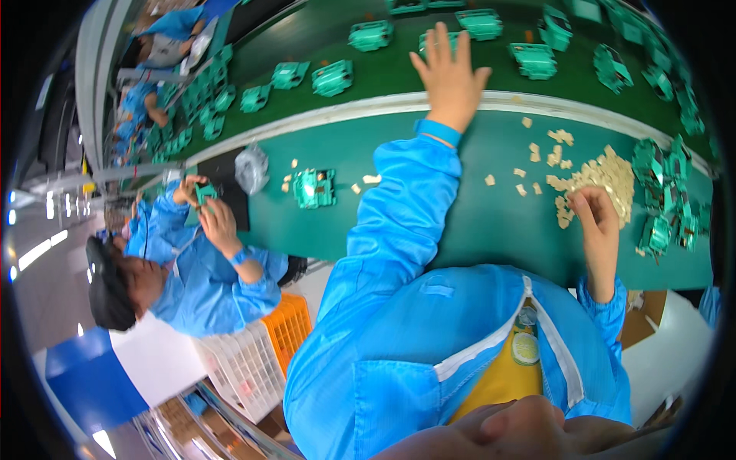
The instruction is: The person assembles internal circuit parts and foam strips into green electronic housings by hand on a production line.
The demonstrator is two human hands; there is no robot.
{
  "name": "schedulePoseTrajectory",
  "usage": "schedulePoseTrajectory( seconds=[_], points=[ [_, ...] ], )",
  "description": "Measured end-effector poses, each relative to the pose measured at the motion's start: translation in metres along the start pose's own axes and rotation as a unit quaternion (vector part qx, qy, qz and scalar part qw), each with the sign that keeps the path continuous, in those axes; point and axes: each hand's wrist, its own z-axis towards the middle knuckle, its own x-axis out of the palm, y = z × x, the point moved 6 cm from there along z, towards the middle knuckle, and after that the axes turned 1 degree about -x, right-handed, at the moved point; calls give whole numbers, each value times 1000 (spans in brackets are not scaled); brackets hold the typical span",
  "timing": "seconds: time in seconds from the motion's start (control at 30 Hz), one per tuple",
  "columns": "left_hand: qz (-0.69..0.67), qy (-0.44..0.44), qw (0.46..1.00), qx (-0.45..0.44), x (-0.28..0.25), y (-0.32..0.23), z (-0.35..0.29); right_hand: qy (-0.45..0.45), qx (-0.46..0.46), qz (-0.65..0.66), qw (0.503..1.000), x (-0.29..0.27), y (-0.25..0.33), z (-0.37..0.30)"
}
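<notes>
My left hand [450, 83] reaches out over the far dark green belt [429, 75] with fingers spread. Its fingertips lie over a green plastic housing [438, 43], partly hidden by them; I cannot tell whether they touch it. My right hand [600, 222] is at the near edge of a heap of small flat beige pieces [613, 180]. Thumb and forefinger are drawn together there, and what they pinch, if anything, is too small to make out. Several loose beige pieces [534, 152] lie left of the heap.
Green housings [655, 172] are stacked right of the heap; another housing [314, 188] sits left on the bench [506, 222]. More housings [333, 78] line the belt behind a pale rail [345, 115]. At left, a co-worker [218, 261] handles a green part beside a clear plastic bag [251, 169].
</notes>
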Motion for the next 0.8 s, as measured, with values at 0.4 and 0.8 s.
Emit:
schedulePoseTrajectory(
  seconds=[0.4, 0.8],
  points=[
    [-142, 241, 950, -136, -147, 21, -159, 75, 22, -60, 995, 61, 8, 1],
    [-64, 226, 963, -132, -134, 69, -135, 91, -26, -93, 991, 87, 20, -5]
  ],
)
